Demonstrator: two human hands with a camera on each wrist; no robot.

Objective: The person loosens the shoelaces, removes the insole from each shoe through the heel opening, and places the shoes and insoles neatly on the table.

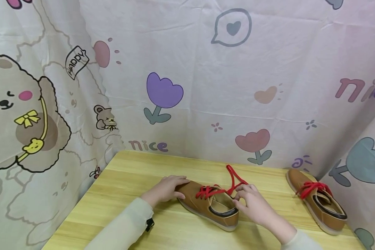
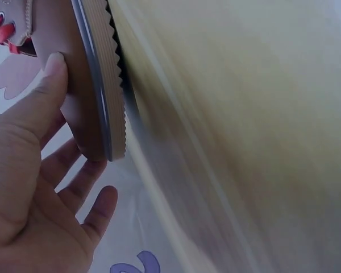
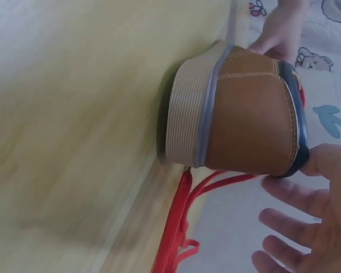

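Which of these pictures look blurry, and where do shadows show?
Head view: evenly lit and mostly sharp, red laces and printed cloth reading clearly; left wrist view: tabletop smeared into soft streaks; right wrist view: tabletop soft too, with a dark shadow along the sole of the brown shoe.

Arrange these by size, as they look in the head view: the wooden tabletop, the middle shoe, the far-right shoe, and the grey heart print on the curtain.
1. Wooden tabletop
2. Middle shoe and far-right shoe: too alike to rank
3. Grey heart print: clearly smallest
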